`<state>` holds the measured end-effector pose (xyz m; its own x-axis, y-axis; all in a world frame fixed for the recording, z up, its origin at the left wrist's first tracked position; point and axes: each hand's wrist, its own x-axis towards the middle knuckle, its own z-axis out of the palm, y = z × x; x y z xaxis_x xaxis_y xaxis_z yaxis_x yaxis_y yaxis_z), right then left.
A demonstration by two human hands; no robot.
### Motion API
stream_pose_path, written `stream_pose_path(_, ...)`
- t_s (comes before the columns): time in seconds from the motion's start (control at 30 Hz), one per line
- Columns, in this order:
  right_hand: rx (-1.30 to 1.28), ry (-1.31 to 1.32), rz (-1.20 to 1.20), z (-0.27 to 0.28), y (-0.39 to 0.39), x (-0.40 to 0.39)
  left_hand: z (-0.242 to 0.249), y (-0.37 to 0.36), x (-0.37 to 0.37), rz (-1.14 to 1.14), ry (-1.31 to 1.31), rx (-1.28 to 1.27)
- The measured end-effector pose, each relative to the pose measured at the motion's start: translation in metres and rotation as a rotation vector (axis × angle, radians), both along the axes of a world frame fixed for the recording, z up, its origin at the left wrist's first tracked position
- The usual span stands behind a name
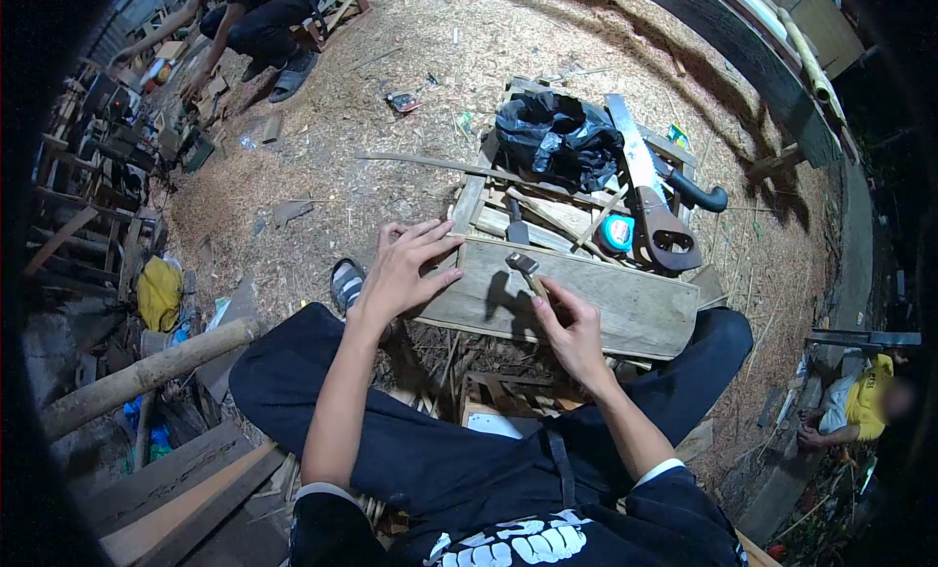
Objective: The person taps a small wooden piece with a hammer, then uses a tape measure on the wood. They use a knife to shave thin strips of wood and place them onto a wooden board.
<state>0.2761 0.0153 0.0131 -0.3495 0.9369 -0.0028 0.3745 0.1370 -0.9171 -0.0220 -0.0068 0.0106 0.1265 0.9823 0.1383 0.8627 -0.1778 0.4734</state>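
Observation:
My left hand (pixel 408 271) lies with its fingers apart on the left end of a long wooden box (pixel 625 308), which rests across the front of a slatted wooden stand. In my right hand (pixel 570 331) is a small hammer (pixel 525 266), held by its handle with the head above the box's flat board. Just behind the box are a blue tape measure (pixel 616 233) and a dark flat blade, perhaps a chisel (pixel 517 225). Whether my left fingertips pinch anything small cannot be made out.
A handsaw (pixel 640 167), a black plastic bag (pixel 557 137) and a black-handled tool (pixel 696 191) lie on the stand. A person (pixel 264 30) crouches at upper left; another in yellow (pixel 865 401) is at right. A pole (pixel 147 377) juts in from the left.

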Motion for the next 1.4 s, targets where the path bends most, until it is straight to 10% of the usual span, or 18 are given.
stream_pose_path(1.4, 0.287, -0.225, 0.175, 0.029, -0.004, -0.063, -0.002, 0.009, 0.000, -0.014, 0.013, 0.111)
